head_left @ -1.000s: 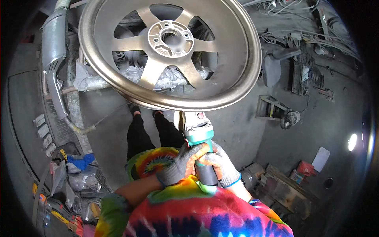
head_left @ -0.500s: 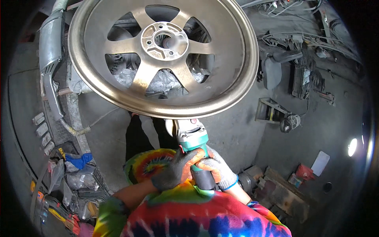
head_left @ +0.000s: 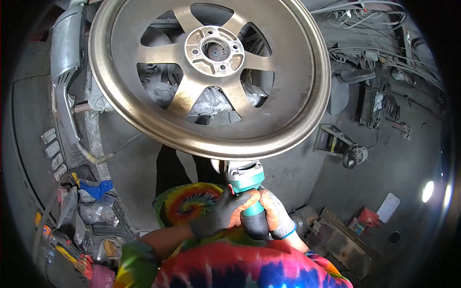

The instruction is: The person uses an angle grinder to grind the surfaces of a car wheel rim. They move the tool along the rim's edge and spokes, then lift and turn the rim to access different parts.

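Observation:
A bronze six-spoke alloy wheel (head_left: 288, 132) fills the upper middle, bare metal showing around its hub. Just below its near lip is a teal angle grinder (head_left: 245, 181) with a silver head; its disc is largely hidden, so I cannot tell whether it touches the rim. My left hand (head_left: 225, 211), in a grey glove with orange palm, is closed on the grinder's body from the left. On the right side of that body my right hand (head_left: 277, 216), similarly gloved, is also closed. My dark-trousered legs show beneath.
A silver exhaust muffler (head_left: 67, 43) lies along the left, above a cluttered pile of bags and tools (head_left: 96, 213). At right are cables (head_left: 365, 53), a metal stand with motor (head_left: 331, 139), a red item (head_left: 367, 218) and boxy parts near the lower edge.
The wheel, grinder and both hands sit lower in view, as does much of the background. My right hand's fingers show less across the grinder, more along its side.

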A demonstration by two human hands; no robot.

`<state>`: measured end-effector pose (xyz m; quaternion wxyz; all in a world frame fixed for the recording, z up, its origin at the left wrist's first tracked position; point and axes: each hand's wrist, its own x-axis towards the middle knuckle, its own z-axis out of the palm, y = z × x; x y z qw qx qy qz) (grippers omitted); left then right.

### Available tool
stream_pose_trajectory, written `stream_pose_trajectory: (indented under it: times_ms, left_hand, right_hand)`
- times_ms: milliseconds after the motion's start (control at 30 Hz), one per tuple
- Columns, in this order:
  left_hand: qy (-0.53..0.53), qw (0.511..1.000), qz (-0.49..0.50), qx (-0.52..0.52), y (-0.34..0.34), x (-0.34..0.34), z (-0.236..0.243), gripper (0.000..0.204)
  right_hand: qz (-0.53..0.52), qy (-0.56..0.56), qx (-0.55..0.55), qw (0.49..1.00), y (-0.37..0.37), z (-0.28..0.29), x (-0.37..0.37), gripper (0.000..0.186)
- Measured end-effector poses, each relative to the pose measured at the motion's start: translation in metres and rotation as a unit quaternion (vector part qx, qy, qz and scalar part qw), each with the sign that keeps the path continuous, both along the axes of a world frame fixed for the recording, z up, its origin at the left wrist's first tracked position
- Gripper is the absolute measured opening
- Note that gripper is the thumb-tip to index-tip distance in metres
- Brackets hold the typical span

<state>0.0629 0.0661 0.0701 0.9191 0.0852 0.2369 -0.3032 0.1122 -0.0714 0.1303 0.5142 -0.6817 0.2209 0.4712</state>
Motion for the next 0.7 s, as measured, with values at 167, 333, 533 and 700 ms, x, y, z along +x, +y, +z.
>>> stream_pose_trajectory:
  times_ms: [167,333,533,700]
  left_hand:
    - [0.024,0.999,0.021,-0.036,-0.001,-0.003,-0.003,0.021]
    - [0.043,0.995,-0.019,-0.088,0.004,-0.005,-0.006,0.026]
    - [0.015,0.997,0.031,-0.068,-0.005,-0.013,-0.015,0.032]
    - [0.052,0.998,0.005,-0.047,0.013,0.005,0.003,0.025]
  right_hand:
    - [-0.065,0.064,0.019,0.996,-0.014,-0.008,-0.010,0.030]
    - [0.025,0.022,-0.005,0.999,-0.009,-0.004,-0.005,0.037]
    - [0.099,-0.060,-0.100,0.988,0.006,0.004,-0.007,0.039]
    - [0.015,0.005,-0.019,1.000,0.010,0.006,0.001,0.038]
